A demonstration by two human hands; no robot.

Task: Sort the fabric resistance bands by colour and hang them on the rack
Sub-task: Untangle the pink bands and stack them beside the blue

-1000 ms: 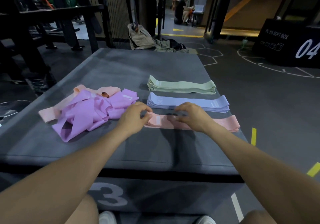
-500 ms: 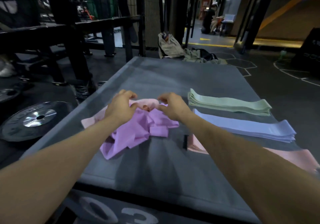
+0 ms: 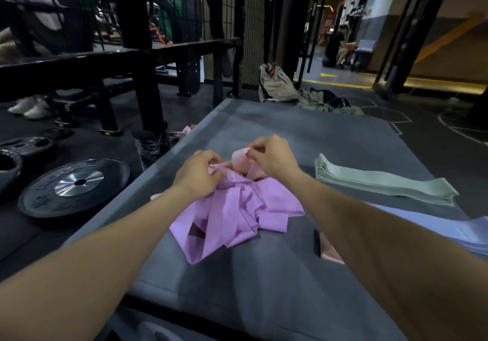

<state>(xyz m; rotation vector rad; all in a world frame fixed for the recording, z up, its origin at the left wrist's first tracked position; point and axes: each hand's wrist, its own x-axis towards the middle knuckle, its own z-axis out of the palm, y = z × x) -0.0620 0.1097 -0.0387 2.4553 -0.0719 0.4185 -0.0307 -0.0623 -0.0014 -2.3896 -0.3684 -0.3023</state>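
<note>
- While both forearms reach forward over the grey padded box [image 3: 303, 134], the left hand [image 3: 196, 175] rests at the far edge of the purple band heap [image 3: 237, 208], its fingers curled and pinching the fabric there.
- Just to its right, the right hand [image 3: 272, 159] pinches a pale pink band [image 3: 241, 159] between curled fingers and thumb, lifting a loop of it above the heap.
- That heap lies loose and crumpled near the middle of the box top, a little left of centre.
- Farther right, a flat stack of green bands [image 3: 383, 183] lies across the box, apart from the heap.
- Nearer the camera on the right, a stack of lilac bands [image 3: 464, 232] shows past the right forearm, which covers most of it.
- Beside that forearm, a corner of pink bands [image 3: 330, 252] peeks out, lying on the box.
- Left of the box, a black weight plate [image 3: 71, 186] lies flat on the dark floor.
- Beyond the far end of the box, a beige bag [image 3: 276, 84] sits on the floor.
</note>
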